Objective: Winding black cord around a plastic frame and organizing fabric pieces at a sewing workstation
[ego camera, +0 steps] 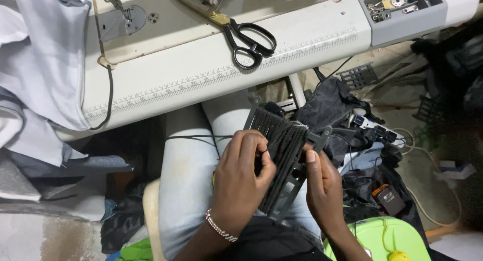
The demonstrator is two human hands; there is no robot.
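Over my lap I hold a flat grey frame wound with dark cord (282, 145). My left hand (241, 183), with a beaded bracelet at the wrist, wraps around the left side of the wound cord, its fingers curled onto it. My right hand (322, 188) grips the frame's right edge, thumb pressed against the winding. A thin dark cord (196, 137) runs from the frame leftward across my light blue trouser leg (186, 175).
The cream sewing table (201, 70) with a printed ruler edge lies ahead, black-handled scissors (249, 42) on it. A grey tray of metal parts (402, 9) sits at top right. Pale fabric (40, 60) hangs left. Dark cloth and cables (347, 120) crowd the floor, with a green object (387, 238).
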